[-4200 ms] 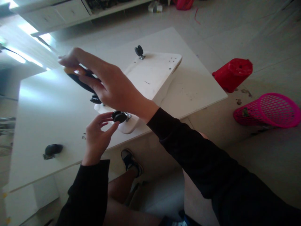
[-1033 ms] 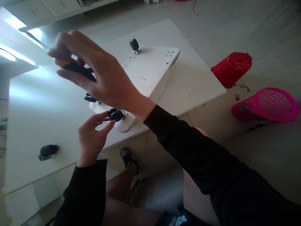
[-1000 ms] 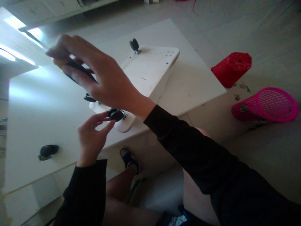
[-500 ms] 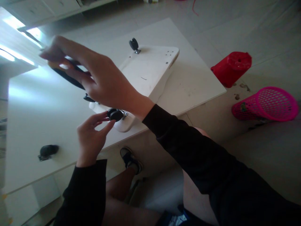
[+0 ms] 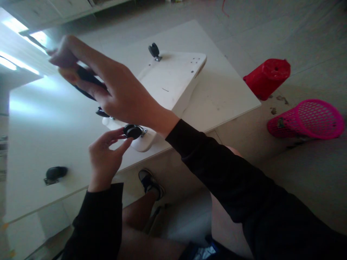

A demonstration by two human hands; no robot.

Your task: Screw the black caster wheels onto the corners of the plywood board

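Observation:
Between the thumb and fingers of my left hand is a black caster wheel, its metal plate lying against the near corner of a white panel. Higher up, my right hand is wrapped around a hand tool with a long black body and an orange end. The tool's tip is hidden behind the hand, so its exact kind does not show. Another caster stands upright at the panel's far corner. Partly behind my right hand, one more caster sits at the panel's left corner.
The panel rests on a white table. A loose caster lies near the table's left front edge. On the floor to the right are a red bucket and a pink mesh basket. White cabinets stand at the back.
My right hand has shifted and turned slightly with the tool, the fingers having moved a little up. My left hand and the caster in it stay in place.

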